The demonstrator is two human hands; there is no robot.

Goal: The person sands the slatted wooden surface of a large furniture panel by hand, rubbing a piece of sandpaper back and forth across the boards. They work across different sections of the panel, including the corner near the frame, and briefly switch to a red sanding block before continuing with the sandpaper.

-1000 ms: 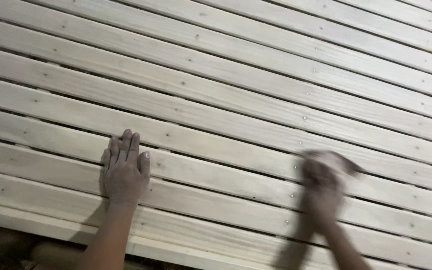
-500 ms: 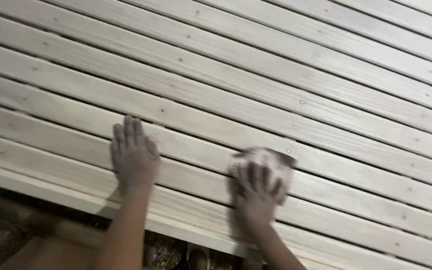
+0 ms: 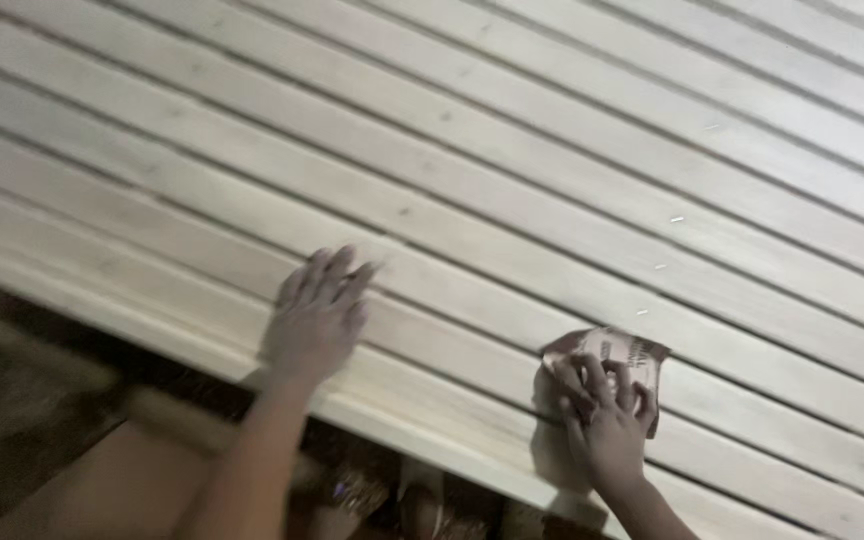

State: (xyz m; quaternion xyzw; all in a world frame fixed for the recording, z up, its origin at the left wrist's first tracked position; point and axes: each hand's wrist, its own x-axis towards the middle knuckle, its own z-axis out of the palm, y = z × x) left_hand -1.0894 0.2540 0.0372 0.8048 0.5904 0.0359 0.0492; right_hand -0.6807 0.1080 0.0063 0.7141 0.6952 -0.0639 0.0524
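Pale wooden slats (image 3: 512, 170) are filling the head view, running long and parallel from upper left down to lower right, with narrow dark gaps between them and a dim, blurred floor showing past their lower edge. Over the near slats the left hand (image 3: 314, 318) is lying flat, palm down, its fingers (image 3: 337, 268) close together and pointing up and slightly right, gripping nothing. Well apart from it, toward the lower right, the right hand (image 3: 607, 420) is pressing on a creased sheet of sandpaper (image 3: 624, 352), brownish with a paler back, its fingers (image 3: 592, 382) slightly spread and curled over the sheet's near part. Most of the sheet is poking out beyond the fingertips, up and to the right, flat against the slat. So the right hand is on the sheet, while the left is merely resting on bare wood beside it.
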